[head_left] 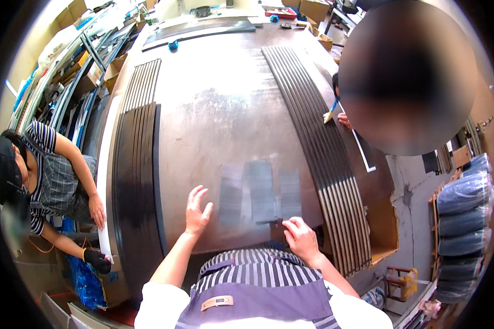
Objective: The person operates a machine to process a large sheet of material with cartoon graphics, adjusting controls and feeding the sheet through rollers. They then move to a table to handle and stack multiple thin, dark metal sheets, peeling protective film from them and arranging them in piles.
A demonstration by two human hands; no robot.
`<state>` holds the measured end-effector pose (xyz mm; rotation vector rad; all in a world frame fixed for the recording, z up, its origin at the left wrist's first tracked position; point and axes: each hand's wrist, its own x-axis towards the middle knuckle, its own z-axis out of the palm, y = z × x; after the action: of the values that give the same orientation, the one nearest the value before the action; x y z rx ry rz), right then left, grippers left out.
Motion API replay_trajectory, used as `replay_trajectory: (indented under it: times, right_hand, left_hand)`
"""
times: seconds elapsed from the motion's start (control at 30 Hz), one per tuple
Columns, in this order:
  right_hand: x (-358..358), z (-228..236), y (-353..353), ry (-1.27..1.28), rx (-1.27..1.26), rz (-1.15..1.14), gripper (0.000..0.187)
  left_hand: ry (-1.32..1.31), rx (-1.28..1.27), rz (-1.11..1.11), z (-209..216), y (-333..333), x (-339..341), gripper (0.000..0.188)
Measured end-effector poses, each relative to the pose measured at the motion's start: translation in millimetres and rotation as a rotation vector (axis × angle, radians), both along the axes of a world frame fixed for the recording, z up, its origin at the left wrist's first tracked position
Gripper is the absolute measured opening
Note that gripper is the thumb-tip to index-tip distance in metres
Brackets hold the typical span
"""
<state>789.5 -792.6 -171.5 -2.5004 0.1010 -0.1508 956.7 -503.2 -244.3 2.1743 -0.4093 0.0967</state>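
My left hand (197, 212) is open, fingers spread, just left of three grey rectangular pieces on the brown metal table (203, 126). Nearest to it is the left grey piece (231, 194); the middle grey piece (263, 189) is larger and the right grey piece (290, 193) narrower. Their material is unclear. My right hand (301, 238) is closed, thumb and fingers pinched together by the lower edge of the middle and right pieces. A small dark bit shows at its fingertips, too small to name.
Long dark strips (134, 175) lie along the table's left side, and a row of ribbed strips (307, 109) along its right. A co-worker at the right holds a brush (328, 116) over them. Another co-worker's gloved hand (97, 261) is at the left edge. Wrapped rolls (464, 219) stand right.
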Motion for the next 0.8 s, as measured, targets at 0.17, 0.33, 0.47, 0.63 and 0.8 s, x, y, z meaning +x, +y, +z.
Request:
replay_trajectory:
  times: [0.17,0.33,0.47,0.63,0.8]
  right_hand:
    - [3.6,-58.8,-23.4,0.088,0.010,-0.162,0.026]
    - [31.6,-94.2,-49.5,0.170,-0.159,-0.379,0.055]
    - [65.2,-99.8,-45.3,0.287,-0.264,-0.470,0.072]
    - [70.0,-106.1,-42.7,0.417,-0.333,-0.485,0.086]
    - [63.0,-103.2,-57.1,0.407,-0.290,-0.426,0.081]
  left_hand:
    - [0.024,-0.067,-0.198,29.6,-19.1,-68.5,0.035]
    - [0.158,-0.067,-0.538,19.9,-28.5,-102.5,0.024]
    - [0.360,-0.273,-0.582,45.0,-30.7,-94.0,0.026]
    - [0.571,-1.007,-0.853,218.0,-59.9,-76.6,0.066]
    - [0.487,-1.397,-1.268,280.1,-89.1,-92.2,0.076]
